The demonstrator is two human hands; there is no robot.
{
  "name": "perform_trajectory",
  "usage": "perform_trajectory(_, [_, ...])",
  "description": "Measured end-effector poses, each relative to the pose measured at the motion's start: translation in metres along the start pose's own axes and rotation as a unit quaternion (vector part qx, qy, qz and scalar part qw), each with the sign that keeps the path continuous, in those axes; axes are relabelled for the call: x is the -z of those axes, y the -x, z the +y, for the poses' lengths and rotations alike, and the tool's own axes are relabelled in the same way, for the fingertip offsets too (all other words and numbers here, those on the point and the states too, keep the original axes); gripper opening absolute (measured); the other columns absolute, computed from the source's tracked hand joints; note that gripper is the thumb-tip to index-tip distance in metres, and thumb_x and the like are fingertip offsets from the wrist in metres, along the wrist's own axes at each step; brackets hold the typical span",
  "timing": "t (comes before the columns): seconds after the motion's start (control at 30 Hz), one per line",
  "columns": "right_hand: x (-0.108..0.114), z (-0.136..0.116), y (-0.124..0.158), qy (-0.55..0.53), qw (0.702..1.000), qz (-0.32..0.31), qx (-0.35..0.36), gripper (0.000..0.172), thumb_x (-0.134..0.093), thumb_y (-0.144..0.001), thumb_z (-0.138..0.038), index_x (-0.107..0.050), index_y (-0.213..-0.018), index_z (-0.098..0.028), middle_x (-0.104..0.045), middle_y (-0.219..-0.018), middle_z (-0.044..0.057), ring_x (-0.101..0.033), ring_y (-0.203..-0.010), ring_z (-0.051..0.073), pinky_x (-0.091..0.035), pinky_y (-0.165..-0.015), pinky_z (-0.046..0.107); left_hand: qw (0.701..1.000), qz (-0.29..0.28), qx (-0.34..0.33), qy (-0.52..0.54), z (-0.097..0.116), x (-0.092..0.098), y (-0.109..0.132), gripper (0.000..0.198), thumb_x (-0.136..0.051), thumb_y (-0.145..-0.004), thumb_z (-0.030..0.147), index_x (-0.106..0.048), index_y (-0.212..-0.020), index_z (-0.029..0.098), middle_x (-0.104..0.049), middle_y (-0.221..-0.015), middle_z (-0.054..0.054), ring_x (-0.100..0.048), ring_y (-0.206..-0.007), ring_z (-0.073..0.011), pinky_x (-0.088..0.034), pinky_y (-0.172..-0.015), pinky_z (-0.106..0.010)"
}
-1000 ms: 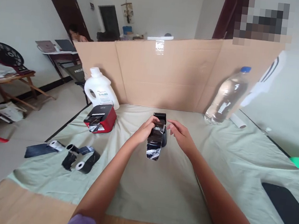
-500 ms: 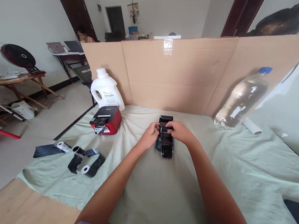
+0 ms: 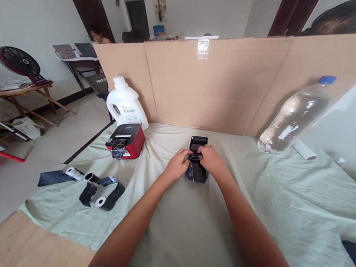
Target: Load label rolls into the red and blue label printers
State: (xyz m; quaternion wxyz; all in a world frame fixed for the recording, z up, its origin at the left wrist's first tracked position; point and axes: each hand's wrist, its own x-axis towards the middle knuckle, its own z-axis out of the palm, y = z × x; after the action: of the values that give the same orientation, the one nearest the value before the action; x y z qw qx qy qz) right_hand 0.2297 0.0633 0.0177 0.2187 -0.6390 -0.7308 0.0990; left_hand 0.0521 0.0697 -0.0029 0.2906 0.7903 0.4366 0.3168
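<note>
A small dark printer [image 3: 196, 176] sits on the cloth in front of me, its black lid [image 3: 199, 139] raised at the back. A shiny black strip [image 3: 198, 171] lies over its front, running from a dark roll [image 3: 195, 157] in the opening. My left hand [image 3: 178, 162] has its fingers closed at the roll's left end. At the other end my right hand [image 3: 211, 158] pinches with bent fingers, reaching over the opening. The fingers partly hide the roll, and its exact seating in the printer cannot be made out.
To the left stand a red and black printer [image 3: 128, 140] and a white jug [image 3: 127, 104]. Nearer lie unrolled black strips with rolls [image 3: 106, 200]. A cardboard sheet [image 3: 208, 90] stands behind. At right are a large clear bottle [image 3: 299, 115], a white tube [image 3: 304, 149] and a dark flat object [image 3: 355, 256].
The roll between my hands has moved down into the printer's opening. Less of the black strip hangs past the printer's front. My right fingers have shifted slightly toward the lid.
</note>
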Motion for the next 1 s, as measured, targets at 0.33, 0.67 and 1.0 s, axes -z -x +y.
perform_trajectory(0.33, [-0.004, 0.013, -0.012, -0.121, 0.982, 0.129, -0.071, 0.039, -0.058, -0.087, -0.024, -0.051, -0.124, -0.014, -0.061, -0.12, 0.017, -0.059, -0.102, 0.027, -0.048, -0.089, 0.042, 0.977, -0.081, -0.146, -0.13, 0.019, 0.02, 0.046, 0.056, -0.064, -0.08, 0.018, -0.06, -0.135, 0.03, -0.051, -0.126, -0.009, -0.055, -0.115, -0.0241, -0.051, -0.093, -0.034])
perform_trajectory(0.67, [0.027, 0.016, 0.003, -0.146, 0.984, 0.078, 0.073, 0.022, -0.054, -0.089, -0.019, -0.07, -0.103, -0.018, -0.063, -0.104, 0.007, -0.061, -0.082, 0.018, -0.049, -0.084, 0.036, 0.946, 0.009, -0.257, -0.199, -0.011, 0.0, 0.07, 0.034, -0.044, -0.099, 0.022, -0.069, -0.122, 0.025, -0.063, -0.086, -0.004, -0.06, -0.076, -0.0143, -0.05, -0.071, -0.026])
perform_trajectory(1.0, [0.023, 0.016, 0.026, -0.16, 0.984, -0.015, 0.075, 0.015, -0.058, -0.086, -0.02, -0.071, -0.095, -0.021, -0.056, -0.106, 0.006, -0.06, -0.085, 0.018, -0.05, -0.087, 0.037, 0.943, -0.007, -0.269, -0.197, -0.011, -0.005, 0.069, 0.033, -0.045, -0.099, 0.021, -0.069, -0.121, 0.023, -0.069, -0.086, -0.005, -0.064, -0.078, -0.0153, -0.052, -0.07, -0.027])
